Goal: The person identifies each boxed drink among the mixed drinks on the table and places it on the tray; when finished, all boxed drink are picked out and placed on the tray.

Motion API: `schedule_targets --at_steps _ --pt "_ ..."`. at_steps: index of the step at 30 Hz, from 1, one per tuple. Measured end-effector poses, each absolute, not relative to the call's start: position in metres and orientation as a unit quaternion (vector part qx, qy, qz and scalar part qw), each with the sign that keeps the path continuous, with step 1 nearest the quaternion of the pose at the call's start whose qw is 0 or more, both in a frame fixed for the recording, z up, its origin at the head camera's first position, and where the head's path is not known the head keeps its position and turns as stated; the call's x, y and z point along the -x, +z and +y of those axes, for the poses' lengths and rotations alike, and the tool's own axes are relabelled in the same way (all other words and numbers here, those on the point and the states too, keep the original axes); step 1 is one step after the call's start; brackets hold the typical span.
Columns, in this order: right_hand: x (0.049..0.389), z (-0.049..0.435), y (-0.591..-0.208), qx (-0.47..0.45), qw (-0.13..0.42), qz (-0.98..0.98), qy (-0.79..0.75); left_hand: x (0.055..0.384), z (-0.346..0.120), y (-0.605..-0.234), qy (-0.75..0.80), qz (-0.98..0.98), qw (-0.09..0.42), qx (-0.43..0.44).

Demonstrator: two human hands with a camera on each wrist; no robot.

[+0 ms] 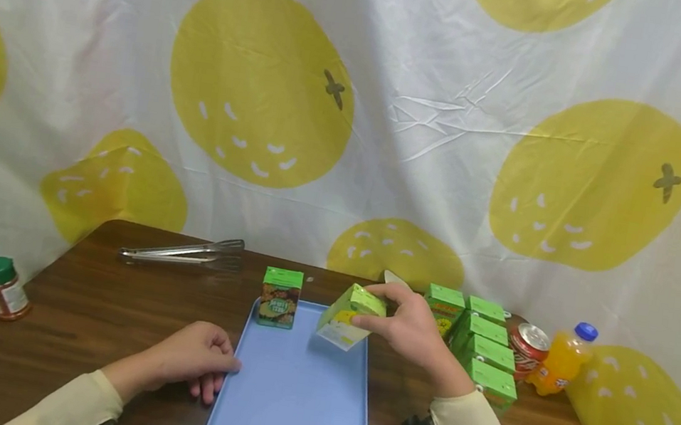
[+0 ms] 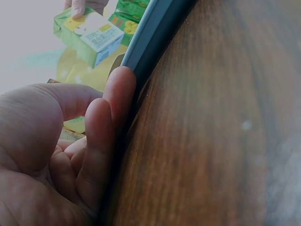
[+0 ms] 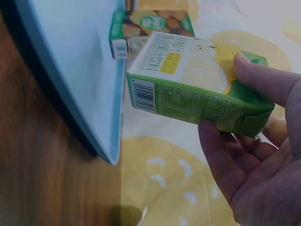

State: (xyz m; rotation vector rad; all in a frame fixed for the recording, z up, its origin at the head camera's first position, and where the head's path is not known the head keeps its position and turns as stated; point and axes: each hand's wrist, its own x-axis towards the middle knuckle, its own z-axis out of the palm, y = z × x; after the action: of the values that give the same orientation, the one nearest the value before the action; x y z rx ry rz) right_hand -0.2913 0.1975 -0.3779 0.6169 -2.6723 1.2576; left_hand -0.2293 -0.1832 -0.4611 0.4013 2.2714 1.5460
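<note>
My right hand (image 1: 409,326) holds a green-and-white juice carton (image 1: 349,316), tilted, over the far right part of a blue tray (image 1: 297,393). In the right wrist view, thumb and fingers grip this carton (image 3: 188,80) near one end. Upright at the tray's far left corner is another green carton (image 1: 280,298), with a brown, fruit-printed front. My left hand (image 1: 192,358) lies at the tray's left edge, its fingers loosely bent. A fingertip (image 2: 121,82) touches the outer side of the rim in the left wrist view.
Several green cartons (image 1: 484,350) stand grouped right of the tray. Beyond them are a red soda can (image 1: 529,349) and an orange drink bottle (image 1: 561,360) with a blue cap. Metal tongs (image 1: 180,252) lie back left; a green-capped spice jar (image 1: 4,289) stands far left. A patterned curtain (image 1: 417,122) hangs behind.
</note>
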Motion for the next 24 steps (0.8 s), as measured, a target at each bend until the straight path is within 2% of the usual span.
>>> schedule_targets --at_steps 9,24 --pt "0.284 0.177 -0.388 -0.238 0.048 -0.861 0.446 0.231 -0.18 -0.461 0.542 0.809 0.176 -0.145" --pt "0.277 0.145 -0.392 -0.264 0.046 -0.873 0.407 0.229 -0.181 -0.46 0.54 0.811 0.18 -0.134"
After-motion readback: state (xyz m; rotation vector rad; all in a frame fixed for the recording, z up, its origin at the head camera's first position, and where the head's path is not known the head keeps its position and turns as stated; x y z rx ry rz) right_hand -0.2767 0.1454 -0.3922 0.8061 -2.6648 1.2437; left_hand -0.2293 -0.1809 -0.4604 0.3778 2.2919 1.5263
